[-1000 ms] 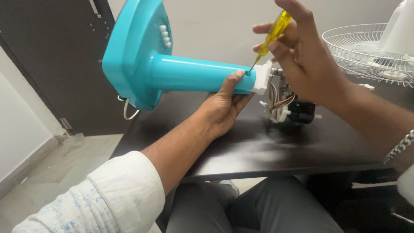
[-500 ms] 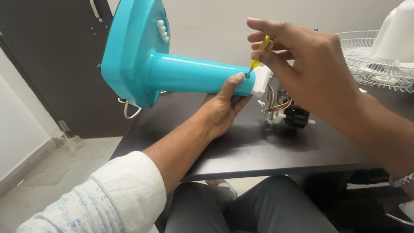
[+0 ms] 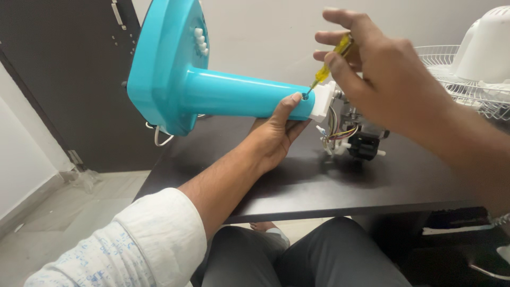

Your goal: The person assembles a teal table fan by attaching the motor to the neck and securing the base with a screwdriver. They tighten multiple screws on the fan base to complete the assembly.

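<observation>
A turquoise fan stand (image 3: pixel 212 90) lies sideways above the dark table (image 3: pixel 297 186), its flat base with white buttons (image 3: pixel 201 41) pointing left. My left hand (image 3: pixel 276 133) grips the stand's column from below, thumb beside a screw hole. My right hand (image 3: pixel 372 69) holds a yellow-handled screwdriver (image 3: pixel 332 61), its tip set in that hole next to the white end piece (image 3: pixel 322 101). Coloured wires and a black motor part (image 3: pixel 364 143) hang from the white end onto the table.
A white wire fan grille (image 3: pixel 467 85) and a white plastic housing (image 3: pixel 486 50) sit at the back right of the table. A dark door (image 3: pixel 69 79) stands at the left. My grey-trousered legs (image 3: pixel 308 255) are under the table's front edge.
My right hand has shifted its grip on the screwdriver, fingers turning around the handle while the tip stays in the hole. The stand and my left hand have barely moved.
</observation>
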